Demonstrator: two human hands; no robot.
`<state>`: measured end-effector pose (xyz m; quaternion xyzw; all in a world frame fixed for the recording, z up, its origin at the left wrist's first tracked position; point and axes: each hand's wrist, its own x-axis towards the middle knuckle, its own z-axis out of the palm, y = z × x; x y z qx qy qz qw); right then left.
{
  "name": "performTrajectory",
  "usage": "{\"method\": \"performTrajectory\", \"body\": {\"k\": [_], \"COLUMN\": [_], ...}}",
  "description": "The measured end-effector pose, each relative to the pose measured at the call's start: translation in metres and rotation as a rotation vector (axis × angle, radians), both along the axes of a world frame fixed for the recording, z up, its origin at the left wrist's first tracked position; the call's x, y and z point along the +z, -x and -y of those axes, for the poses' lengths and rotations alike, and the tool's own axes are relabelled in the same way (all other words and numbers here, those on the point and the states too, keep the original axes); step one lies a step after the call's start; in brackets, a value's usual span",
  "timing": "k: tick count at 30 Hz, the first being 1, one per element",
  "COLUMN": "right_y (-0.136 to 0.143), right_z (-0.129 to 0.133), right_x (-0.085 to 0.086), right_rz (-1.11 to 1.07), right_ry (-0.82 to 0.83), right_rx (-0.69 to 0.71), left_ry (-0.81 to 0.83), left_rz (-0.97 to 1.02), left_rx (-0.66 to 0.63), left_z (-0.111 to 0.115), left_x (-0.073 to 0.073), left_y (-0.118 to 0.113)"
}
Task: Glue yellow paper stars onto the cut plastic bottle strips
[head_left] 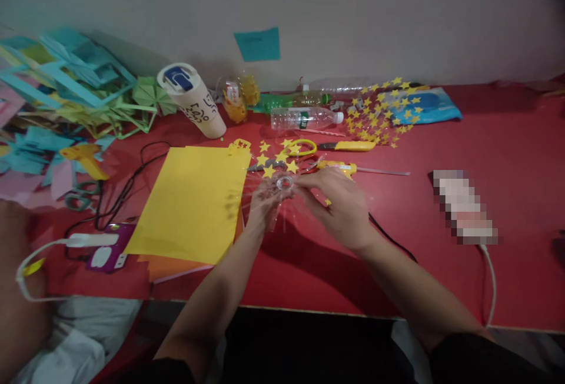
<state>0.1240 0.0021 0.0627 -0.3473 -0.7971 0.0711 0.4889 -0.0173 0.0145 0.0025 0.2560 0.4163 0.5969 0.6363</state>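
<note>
Between my hands is a cut plastic bottle (285, 182), clear, its neck ring facing up and its thin strips splayed outward. Yellow paper stars (292, 166) sit on several strips on its far side. My left hand (263, 200) is closed around the bottle from the left and below, its fingers partly hidden. From the right, my right hand (342, 204) pinches at the bottle close to the neck; the exact spot between the fingertips is blurred. Just beyond lie yellow-handled scissors (302, 147) and a yellow hot glue gun (338, 166), partly covered by the bottle and my right hand.
Yellow paper sheets (189, 201) lie left of my hands. Farther back stand a white tumbler (194, 102), a clear bottle (304, 118) and a star-covered strip piece (379, 114). A utility knife (348, 146), phone (463, 204), another glue gun (86, 159) and cables surround the work. Someone's arm (20, 266) is at left.
</note>
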Motion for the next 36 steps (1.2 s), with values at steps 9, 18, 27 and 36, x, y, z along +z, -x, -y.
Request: {"method": "performTrajectory", "body": {"k": [9,18,27,36], "right_y": [0.000,-0.002,-0.002,-0.005], "right_z": [-0.002,0.004,0.003,0.004], "right_x": [0.000,0.006,0.006,0.007], "right_rz": [-0.004,-0.029,-0.007,0.042], "right_ry": [-0.005,0.165,0.157,0.075], "right_rx": [0.001,0.041,0.046,0.043], "left_ry": [0.027,0.044,0.034,-0.005], "left_rz": [0.015,0.022,-0.017,-0.006], "left_rx": [0.015,0.022,0.018,0.021], "left_z": [0.002,0.002,0.001,0.003], "left_x": [0.004,0.007,0.003,-0.004], "left_y": [-0.001,0.000,0.001,0.002]}}
